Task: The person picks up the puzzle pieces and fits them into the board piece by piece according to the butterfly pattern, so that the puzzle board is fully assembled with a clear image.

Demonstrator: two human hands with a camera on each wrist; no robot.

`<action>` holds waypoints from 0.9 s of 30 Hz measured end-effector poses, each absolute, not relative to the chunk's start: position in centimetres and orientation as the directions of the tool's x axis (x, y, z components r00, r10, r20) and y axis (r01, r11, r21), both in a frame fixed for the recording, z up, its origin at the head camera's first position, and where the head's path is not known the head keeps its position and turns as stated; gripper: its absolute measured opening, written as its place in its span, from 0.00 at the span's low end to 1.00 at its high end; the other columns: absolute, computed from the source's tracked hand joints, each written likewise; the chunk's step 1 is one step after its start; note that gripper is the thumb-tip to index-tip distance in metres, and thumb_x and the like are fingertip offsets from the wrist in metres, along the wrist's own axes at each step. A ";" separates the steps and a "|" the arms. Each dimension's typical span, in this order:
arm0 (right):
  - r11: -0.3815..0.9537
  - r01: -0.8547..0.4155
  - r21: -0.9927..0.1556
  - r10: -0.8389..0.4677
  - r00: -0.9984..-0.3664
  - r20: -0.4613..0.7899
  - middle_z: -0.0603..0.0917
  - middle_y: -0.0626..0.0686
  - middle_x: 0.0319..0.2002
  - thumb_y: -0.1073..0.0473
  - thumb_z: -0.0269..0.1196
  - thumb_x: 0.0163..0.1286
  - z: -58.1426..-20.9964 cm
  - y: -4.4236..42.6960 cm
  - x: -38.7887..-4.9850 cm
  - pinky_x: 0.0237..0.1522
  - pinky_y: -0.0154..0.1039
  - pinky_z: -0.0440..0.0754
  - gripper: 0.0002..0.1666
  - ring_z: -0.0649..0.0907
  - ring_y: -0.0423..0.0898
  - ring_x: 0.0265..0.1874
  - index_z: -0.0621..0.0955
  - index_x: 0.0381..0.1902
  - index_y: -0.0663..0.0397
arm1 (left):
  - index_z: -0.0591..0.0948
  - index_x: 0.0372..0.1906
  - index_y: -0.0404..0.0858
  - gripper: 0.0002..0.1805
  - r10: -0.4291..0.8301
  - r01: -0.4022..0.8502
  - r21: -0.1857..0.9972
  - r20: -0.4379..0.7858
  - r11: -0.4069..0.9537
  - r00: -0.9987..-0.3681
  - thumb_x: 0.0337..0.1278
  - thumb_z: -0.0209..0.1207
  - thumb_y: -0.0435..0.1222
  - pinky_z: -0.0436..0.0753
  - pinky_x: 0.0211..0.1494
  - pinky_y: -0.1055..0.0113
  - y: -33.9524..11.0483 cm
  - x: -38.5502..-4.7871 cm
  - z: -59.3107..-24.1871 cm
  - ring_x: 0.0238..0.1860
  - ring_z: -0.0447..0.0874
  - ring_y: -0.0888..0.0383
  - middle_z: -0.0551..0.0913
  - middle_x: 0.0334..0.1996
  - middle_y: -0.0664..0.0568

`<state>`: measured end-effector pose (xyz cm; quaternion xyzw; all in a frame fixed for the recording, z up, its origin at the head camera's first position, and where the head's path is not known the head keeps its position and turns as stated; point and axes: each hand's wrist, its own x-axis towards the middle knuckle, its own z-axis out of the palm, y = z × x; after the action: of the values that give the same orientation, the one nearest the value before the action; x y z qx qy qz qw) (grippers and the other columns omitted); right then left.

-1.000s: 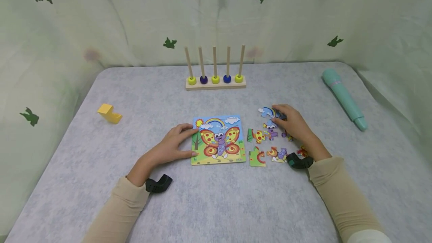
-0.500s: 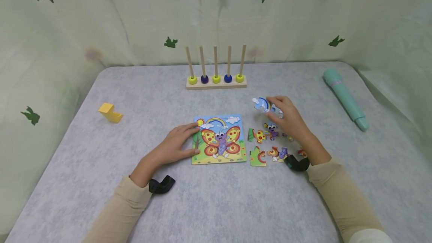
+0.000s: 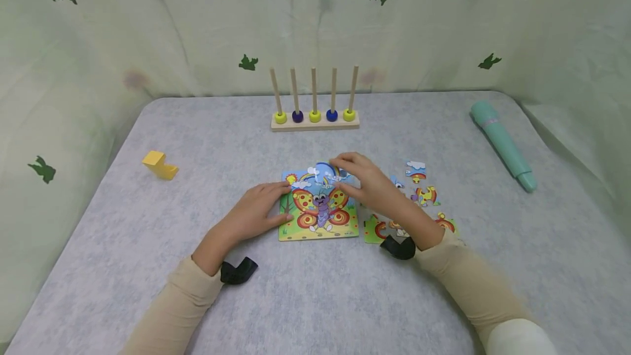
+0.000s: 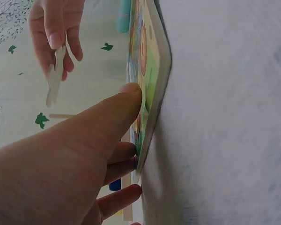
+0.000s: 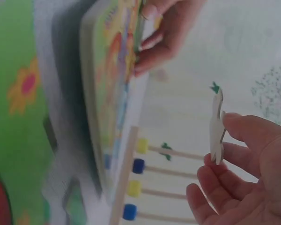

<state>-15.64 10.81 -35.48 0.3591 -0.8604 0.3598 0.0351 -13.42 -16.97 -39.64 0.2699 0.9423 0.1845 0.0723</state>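
Note:
A square butterfly-picture puzzle board [image 3: 300,233] lies in the middle of the table. My left hand [image 3: 248,213] rests at its left edge, fingertips and thumb touching the printed face. Above the board's top part, my right hand [image 3: 370,184] pinches a puzzle piece [image 3: 323,171] printed with a rainbow and clouds. Seen edge-on in the right wrist view, that piece [image 5: 216,131] is held up between thumb and fingers, apart from the board. Several loose puzzle pieces [image 3: 425,196] lie right of the board, some hidden under the right forearm.
Behind the board stands a wooden peg rack [image 3: 315,126] with yellow and blue beads. A yellow block [image 3: 159,166] lies at the left, and a teal toy microphone [image 3: 504,144] at the right. A pale curtain [image 3: 197,26] hangs behind the table.
My right hand has lifted the rainbow puzzle piece from the loose pieces and carried it left over the board. My left hand has stayed at the board's left edge.

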 end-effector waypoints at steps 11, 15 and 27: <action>0.606 -0.568 -0.557 -0.636 -0.767 0.090 0.70 0.57 0.56 0.58 0.58 0.65 -38.3 8.3 -17.6 0.52 0.43 0.70 0.25 0.69 0.51 0.55 0.71 0.58 0.60 | 0.62 0.66 0.41 0.36 0.555 0.525 0.302 -0.014 0.796 -0.832 0.55 0.55 0.53 0.68 0.52 0.53 -16.0 -14.0 -38.9 0.48 0.69 0.50 0.71 0.48 0.47; 0.620 -0.576 -0.533 -0.644 -0.762 0.075 0.71 0.57 0.55 0.57 0.58 0.64 -39.0 8.2 -18.0 0.53 0.43 0.70 0.25 0.69 0.51 0.55 0.72 0.58 0.59 | 0.61 0.67 0.47 0.36 0.555 0.528 0.271 -0.029 0.805 -0.832 0.55 0.54 0.54 0.67 0.51 0.53 -15.8 -14.2 -38.9 0.48 0.68 0.49 0.69 0.49 0.46; 0.642 -0.624 -0.445 -0.651 -0.751 0.114 0.73 0.55 0.55 0.55 0.58 0.64 -39.8 7.9 -18.2 0.54 0.46 0.67 0.24 0.71 0.51 0.54 0.74 0.57 0.56 | 0.67 0.64 0.47 0.32 0.567 0.554 0.202 -0.008 0.808 -0.824 0.55 0.54 0.54 0.68 0.47 0.53 -15.3 -14.3 -38.8 0.46 0.67 0.47 0.67 0.51 0.42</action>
<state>-18.24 7.91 -39.85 0.3518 -0.9057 0.2348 -0.0281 -14.34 -15.26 -38.84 0.2949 0.9501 0.0960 0.0338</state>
